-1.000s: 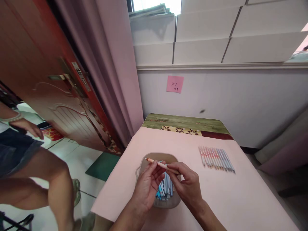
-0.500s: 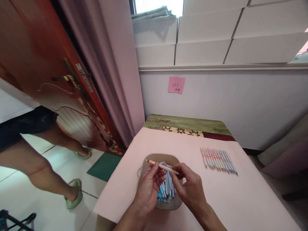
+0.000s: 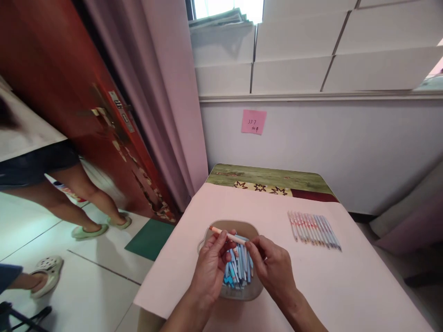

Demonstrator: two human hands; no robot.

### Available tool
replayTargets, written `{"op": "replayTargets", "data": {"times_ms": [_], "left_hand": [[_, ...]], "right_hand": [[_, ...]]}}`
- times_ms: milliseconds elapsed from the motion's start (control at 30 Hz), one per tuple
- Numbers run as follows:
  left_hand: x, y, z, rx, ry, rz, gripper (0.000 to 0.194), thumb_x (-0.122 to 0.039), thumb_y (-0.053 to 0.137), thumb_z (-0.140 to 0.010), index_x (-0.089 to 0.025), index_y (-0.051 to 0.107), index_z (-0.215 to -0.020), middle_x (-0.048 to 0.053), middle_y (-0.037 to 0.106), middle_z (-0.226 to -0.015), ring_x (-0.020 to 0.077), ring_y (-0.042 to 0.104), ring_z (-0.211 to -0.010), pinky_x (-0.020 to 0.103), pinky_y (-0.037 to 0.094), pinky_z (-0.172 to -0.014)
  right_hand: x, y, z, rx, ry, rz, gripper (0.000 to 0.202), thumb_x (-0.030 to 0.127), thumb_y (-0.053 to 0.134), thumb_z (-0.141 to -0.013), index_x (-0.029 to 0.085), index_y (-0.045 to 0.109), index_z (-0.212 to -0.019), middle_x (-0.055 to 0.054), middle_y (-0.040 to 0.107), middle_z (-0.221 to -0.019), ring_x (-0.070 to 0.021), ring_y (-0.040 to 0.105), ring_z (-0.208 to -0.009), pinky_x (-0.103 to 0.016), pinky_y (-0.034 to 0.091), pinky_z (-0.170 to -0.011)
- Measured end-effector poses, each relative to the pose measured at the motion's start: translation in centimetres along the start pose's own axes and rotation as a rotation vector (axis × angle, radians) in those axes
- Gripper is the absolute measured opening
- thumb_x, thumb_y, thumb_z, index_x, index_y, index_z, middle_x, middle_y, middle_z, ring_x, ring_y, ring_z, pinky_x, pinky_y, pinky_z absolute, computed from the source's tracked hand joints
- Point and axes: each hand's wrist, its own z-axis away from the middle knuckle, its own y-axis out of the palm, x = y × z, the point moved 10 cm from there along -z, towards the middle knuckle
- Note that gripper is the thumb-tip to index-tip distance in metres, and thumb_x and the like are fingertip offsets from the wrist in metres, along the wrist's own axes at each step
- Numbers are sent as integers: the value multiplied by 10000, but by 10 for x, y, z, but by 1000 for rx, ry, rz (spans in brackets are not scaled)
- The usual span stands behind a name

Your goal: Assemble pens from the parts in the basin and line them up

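Note:
A pale pen with an orange end (image 3: pixel 228 235) lies across my two hands, above a grey-brown container (image 3: pixel 256 226). My left hand (image 3: pixel 212 258) pinches it near the orange end. The fingertips of my right hand (image 3: pixel 272 263) are closed at its other end. Beneath the hands, the container holds many blue and white pens (image 3: pixel 238 267) and some bright blue pieces. To the right, a row of several pale pens with reddish markings (image 3: pixel 313 230) lies side by side on the pink-covered table (image 3: pixel 277 295).
On the left, a person (image 3: pixel 44 161) in dark shorts and green shoes stands by a red door (image 3: pixel 114 138). Another foot in a pale clog (image 3: pixel 48 274) shows lower left. A wall with a pink note (image 3: pixel 254 122) rises behind the table.
The pen's orange end has shifted slightly left and up, and its right end looks blunter. The person by the door has stepped forward, and a clogged foot has appeared at lower left.

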Motion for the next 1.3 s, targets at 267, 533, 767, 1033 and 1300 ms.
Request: {"op": "replayTargets", "data": {"times_ms": [267,533,767,1033,1300], "left_hand": [[4,1,0,9,8,-47,246,-284,752,-695,-85,695,-829,28,615,-626,56,513,-501,130,367,-414],[2,6,2,43,72,-158,241,-321,738,-692,-101,665,-759,4,591,-527,23,381,-366,137,273,-360],[2,-1,2,-29,164,-230,231,-297,766,-658,-109,662,-740,-9,602,-551,44,443,-407,153,337,-396],[-60,-34,-1,-146,285,-41,245,-247,754,-669,-133,656,-862,29,678,-678,120,623,-545,221,524,-555],[-59,-59,9,-171,180,-36,196,-196,719,-689,-110,666,-856,27,641,-677,77,550,-483,200,509,-495]], "right_hand": [[6,6,5,21,-85,-69,210,320,551,-878,191,631,-1022,-56,695,-884,-141,651,-717,-221,496,-651],[-14,20,11,126,149,-227,270,358,482,-912,198,669,-800,9,628,-573,-120,582,-487,-200,424,-470],[-13,23,16,130,149,-166,205,402,609,-824,218,687,-872,-6,692,-739,-138,615,-600,-210,453,-545],[-44,-10,-10,22,197,-101,215,337,521,-870,202,680,-923,-22,706,-754,-142,635,-624,-221,470,-579],[-52,76,-12,525,99,374,192,195,518,-841,248,702,-844,-22,719,-868,-170,655,-816,-237,444,-701]]}}
